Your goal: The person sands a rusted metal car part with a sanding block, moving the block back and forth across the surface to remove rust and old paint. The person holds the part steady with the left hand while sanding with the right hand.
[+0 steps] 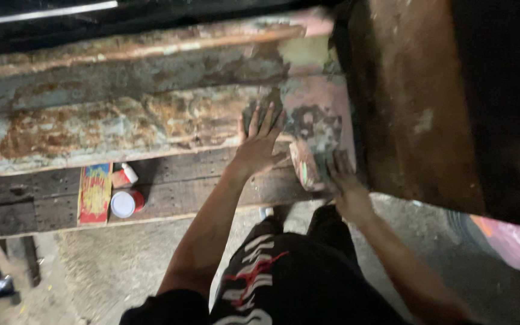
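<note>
Fingers of the left hand (pixel 259 141) spread flat against the rusty, paint-flaked metal panel (pixel 121 114), gripping nothing. Just right of it, the right hand (pixel 344 180) is closed around a small pinkish sanding block with a green-smeared face (pixel 308 165), pressed to the panel's lower right corner. Below, on the dark wooden plank (pixel 31 210), stand a white-lidded red can (pixel 125 203) and a colourful flat packet (pixel 95 194).

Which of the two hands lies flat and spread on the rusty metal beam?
The left hand: its palm presses flat on the rusty, peeling metal beam, fingers spread. The right hand instead curls around a small pinkish-green block held against the beam's end.
</note>
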